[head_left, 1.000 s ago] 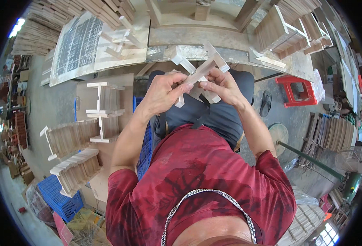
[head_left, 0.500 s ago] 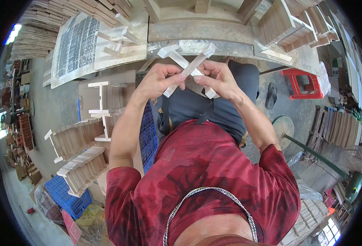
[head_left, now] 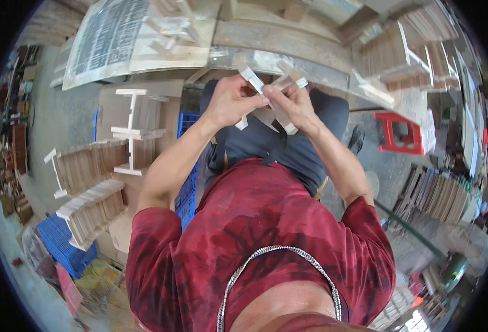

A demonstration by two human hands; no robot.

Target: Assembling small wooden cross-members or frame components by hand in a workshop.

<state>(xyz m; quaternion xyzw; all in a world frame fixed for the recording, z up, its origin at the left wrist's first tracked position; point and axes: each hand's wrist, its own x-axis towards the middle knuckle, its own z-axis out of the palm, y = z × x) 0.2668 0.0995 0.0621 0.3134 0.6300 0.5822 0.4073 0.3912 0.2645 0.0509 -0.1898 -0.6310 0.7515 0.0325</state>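
Hands meeting above lap: left hand [head_left: 230, 102] and right hand [head_left: 294, 105] both pinching crossed white wooden strips [head_left: 266, 97]. Joint between strips hidden behind fingers; upper ends blurred against cluttered workbench [head_left: 310, 47].

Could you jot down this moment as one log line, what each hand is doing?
left hand: grips crossed pale wooden slats | right hand: grips same slats | where: above lap, before cluttered workbench
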